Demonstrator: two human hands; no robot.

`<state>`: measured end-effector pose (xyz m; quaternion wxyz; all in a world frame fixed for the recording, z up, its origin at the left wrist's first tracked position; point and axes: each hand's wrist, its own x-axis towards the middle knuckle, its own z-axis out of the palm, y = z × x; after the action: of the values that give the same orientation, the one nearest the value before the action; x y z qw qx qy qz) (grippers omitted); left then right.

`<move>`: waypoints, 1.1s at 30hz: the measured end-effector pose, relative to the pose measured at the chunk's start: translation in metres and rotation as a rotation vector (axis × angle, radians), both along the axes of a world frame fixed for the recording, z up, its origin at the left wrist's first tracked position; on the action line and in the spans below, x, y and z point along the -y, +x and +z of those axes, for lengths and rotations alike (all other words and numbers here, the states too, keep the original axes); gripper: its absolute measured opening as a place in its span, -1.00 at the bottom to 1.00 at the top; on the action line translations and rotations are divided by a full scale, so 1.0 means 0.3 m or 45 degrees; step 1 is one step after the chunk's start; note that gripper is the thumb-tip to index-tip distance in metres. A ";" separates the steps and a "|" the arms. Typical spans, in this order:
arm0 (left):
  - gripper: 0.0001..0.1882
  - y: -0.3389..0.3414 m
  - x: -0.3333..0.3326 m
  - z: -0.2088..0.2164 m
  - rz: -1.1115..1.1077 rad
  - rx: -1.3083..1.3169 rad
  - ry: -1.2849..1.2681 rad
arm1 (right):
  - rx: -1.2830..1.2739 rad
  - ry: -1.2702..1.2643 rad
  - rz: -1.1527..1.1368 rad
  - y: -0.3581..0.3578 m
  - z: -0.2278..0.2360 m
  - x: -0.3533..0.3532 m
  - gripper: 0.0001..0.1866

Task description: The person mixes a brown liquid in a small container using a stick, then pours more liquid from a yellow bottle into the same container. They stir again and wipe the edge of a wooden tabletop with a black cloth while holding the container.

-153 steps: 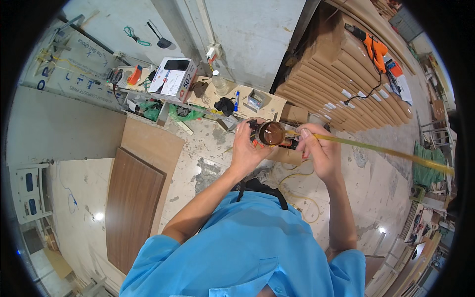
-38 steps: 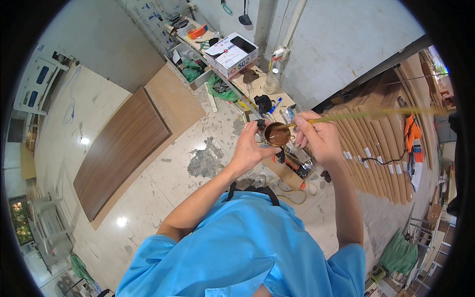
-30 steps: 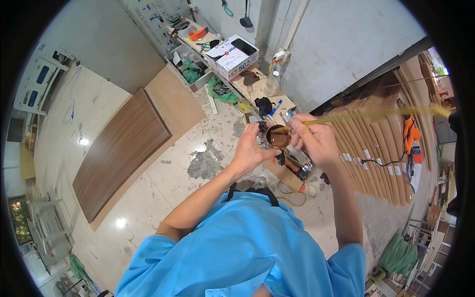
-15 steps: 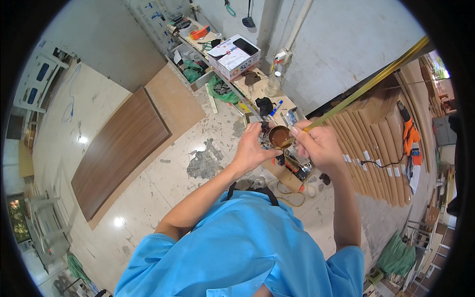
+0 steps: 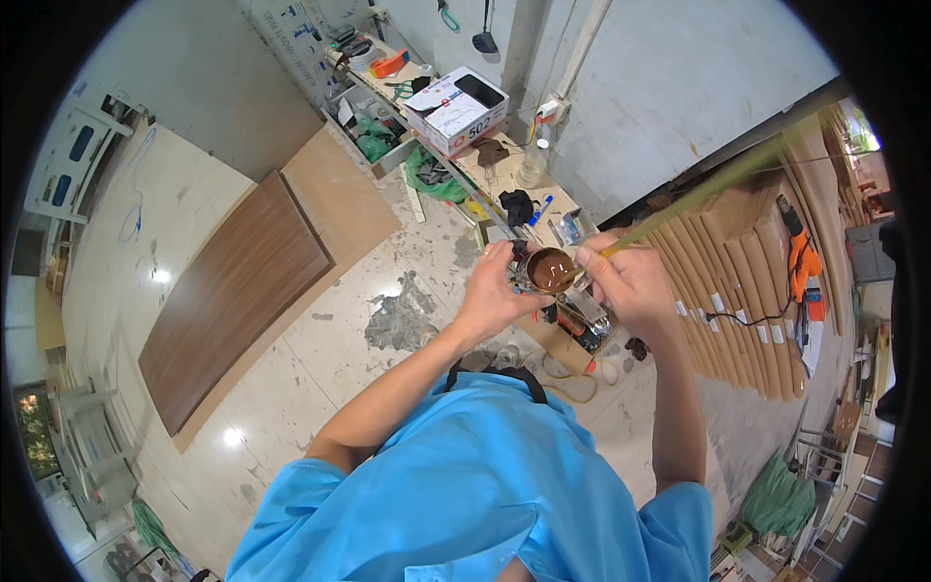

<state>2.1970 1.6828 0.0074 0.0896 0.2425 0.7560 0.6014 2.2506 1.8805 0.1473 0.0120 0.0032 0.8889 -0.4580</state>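
Observation:
My left hand grips a small round container from its left side, thumb and fingers curved around it. Glossy brown liquid fills part of it. In my right hand is a long thin yellowish strip, pinched between thumb and fingers. Its lower end dips into the brown liquid, while the long upper part slants up to the right and is blurred.
Past the container runs a cluttered bench with a white box, a clear bottle and a blue marker. A brown wood panel lies at left. Several long tan boards and an orange power tool are at right.
The strip's upper part has swung and is more blurred, and its lower end has shifted in the liquid. My right hand has moved slightly right. My left hand stays around the container.

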 end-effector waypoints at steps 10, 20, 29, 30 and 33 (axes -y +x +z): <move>-0.25 0.013 0.006 -0.028 0.000 -0.007 0.032 | 0.064 -0.066 -0.021 0.018 -0.038 -0.005 -0.59; -0.27 0.025 0.020 -0.004 0.025 -0.006 0.004 | 0.069 -0.272 -0.055 0.019 -0.020 0.027 -0.67; -0.25 0.018 0.025 -0.025 0.050 -0.021 -0.009 | 0.070 -0.347 -0.089 0.014 -0.055 0.005 -0.68; -0.26 0.017 0.027 -0.021 0.045 -0.036 -0.019 | 0.087 -0.459 -0.023 0.013 -0.052 0.007 -0.69; -0.28 0.009 0.029 -0.010 0.027 0.017 -0.032 | -0.015 -0.198 -0.142 0.014 -0.039 0.009 -0.67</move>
<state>2.1997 1.6742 0.0045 0.0912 0.2295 0.7653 0.5944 2.2549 1.8777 0.1356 -0.0185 0.0492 0.8492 -0.5255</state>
